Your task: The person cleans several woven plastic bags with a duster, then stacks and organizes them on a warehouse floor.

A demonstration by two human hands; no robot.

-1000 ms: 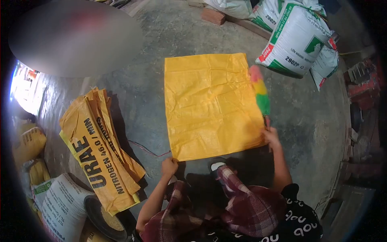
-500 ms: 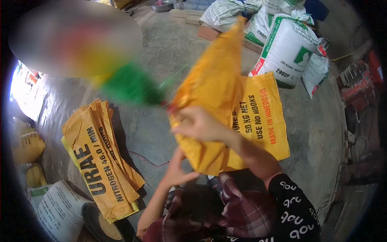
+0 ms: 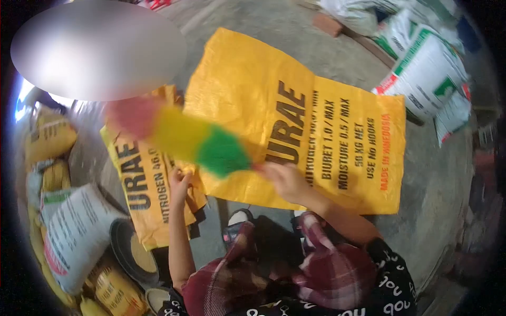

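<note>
My right hand (image 3: 287, 181) is closed around the handle of a feather duster (image 3: 224, 155) with red, yellow and green bands. The duster is blurred and extends up and left across a large orange sack (image 3: 242, 68). That sack lies spread out before me, its black and red print facing up. My left hand (image 3: 181, 183) is over the right side of a pile of orange sacks (image 3: 139, 195), close to the large sack's left edge. Its thumb and fingers look apart, and I see nothing held between them.
White filled sacks (image 3: 429, 68) stand at the upper right, near a brick (image 3: 327, 25). At the lower left are a grey-white sack (image 3: 79, 237), a dark basin (image 3: 117, 239) with pale grain and a filled yellow sack (image 3: 113, 289). Concrete floor (image 3: 432, 189) surrounds the sacks.
The raised, folded orange sack now lies flat and spread out. My left hand has moved up and left to the pile. The duster has swung lower, and the view has shifted left.
</note>
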